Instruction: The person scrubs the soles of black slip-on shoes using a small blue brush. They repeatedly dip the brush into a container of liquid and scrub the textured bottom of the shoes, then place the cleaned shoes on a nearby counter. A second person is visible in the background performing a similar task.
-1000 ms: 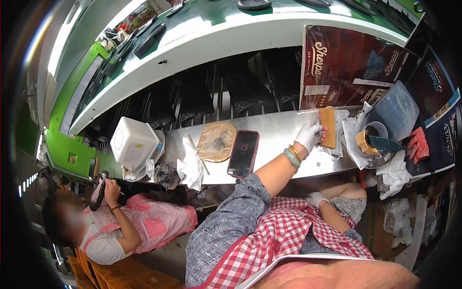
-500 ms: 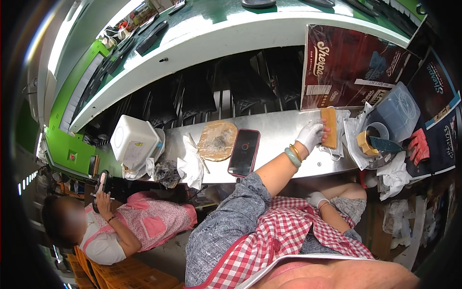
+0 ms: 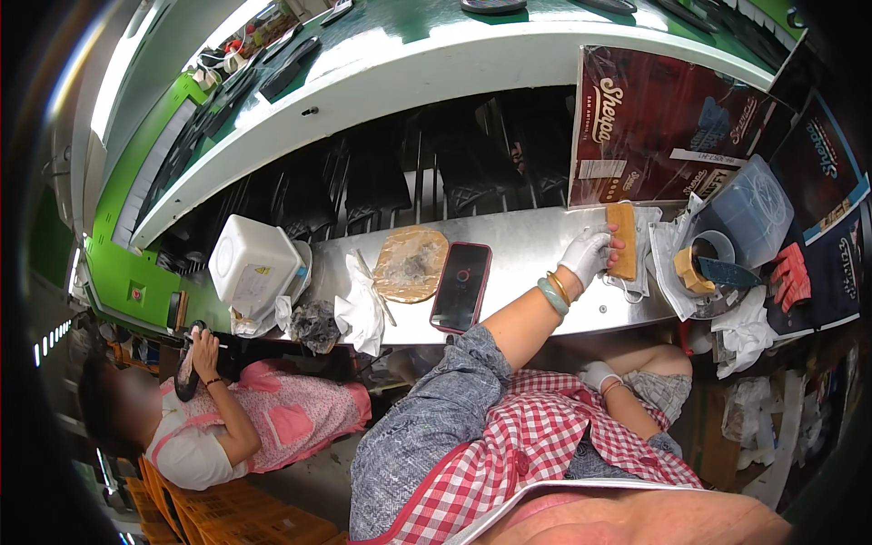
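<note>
My left hand [image 3: 586,253], in a white glove with bare fingertips, reaches across the metal bench. Its fingers are closed on the edge of a tan rectangular block [image 3: 621,241], which stands by a white cloth. A green bangle and a gold one circle that wrist. My right hand [image 3: 597,374], also in a white glove, rests low by my lap near my knee; its fingers are mostly hidden. Left of my forearm lies a phone [image 3: 461,287] with a red case. Beside it is a round brown pad [image 3: 411,263] with a grey smear.
A white tub [image 3: 252,263] and crumpled white cloth [image 3: 361,309] occupy the bench's left part. At right are a tape roll [image 3: 695,272], a clear plastic container [image 3: 749,204] and a red glove [image 3: 790,275]. A green conveyor [image 3: 400,16] carries black soles behind. A co-worker [image 3: 263,413] handles a black shoe [image 3: 188,368].
The co-worker's hands and the black shoe have shifted slightly, and the shoe is tilted differently. Black soles on the conveyor have moved a little to the right. Both my hands stay put.
</note>
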The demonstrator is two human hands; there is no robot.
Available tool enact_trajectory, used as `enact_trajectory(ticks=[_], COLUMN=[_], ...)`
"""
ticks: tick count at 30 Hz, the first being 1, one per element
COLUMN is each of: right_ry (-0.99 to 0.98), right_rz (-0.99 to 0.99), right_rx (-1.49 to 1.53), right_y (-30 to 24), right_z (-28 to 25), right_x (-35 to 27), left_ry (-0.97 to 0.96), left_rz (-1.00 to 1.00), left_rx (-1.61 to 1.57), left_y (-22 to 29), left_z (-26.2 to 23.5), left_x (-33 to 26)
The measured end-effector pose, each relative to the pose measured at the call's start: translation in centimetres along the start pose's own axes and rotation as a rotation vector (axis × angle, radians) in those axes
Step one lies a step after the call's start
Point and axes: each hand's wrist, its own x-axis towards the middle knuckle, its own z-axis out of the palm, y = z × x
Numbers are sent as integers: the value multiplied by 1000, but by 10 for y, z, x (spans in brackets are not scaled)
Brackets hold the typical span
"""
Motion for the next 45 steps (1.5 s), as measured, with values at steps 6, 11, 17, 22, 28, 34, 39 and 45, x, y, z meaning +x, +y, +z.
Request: enact_trajectory(ticks=[6, 11, 17, 22, 28, 34, 39, 45], right_ry=[-6, -24, -15, -4, -15, -34, -25, -69], right_rz=[25, 35, 26, -5, -71, -135, -115, -113], right_rx=[40, 21, 31, 55, 103, 112, 10, 39], right_y=[-5, -9, -10, 2, 9, 15, 57, 50], right_z=[-5, -8, -8, 3, 3, 2, 31, 25], right_x=[-6, -7, -7, 4, -1, 0, 25, 22], left_ry=[0, 9, 7, -14, -98, -61, -65, -31], left_rz=[6, -2, -8, -13, 11, 58, 40, 72], left_rx=[6, 13, 13, -18, -21, -18, 82, 101], left_y=[-1, 1, 0, -2, -7, -21, -13, -12], left_z=[0, 1, -2, -12, -9, -17, -8, -10], left_x=[-2, -3, 1, 8, 12, 30, 21, 19])
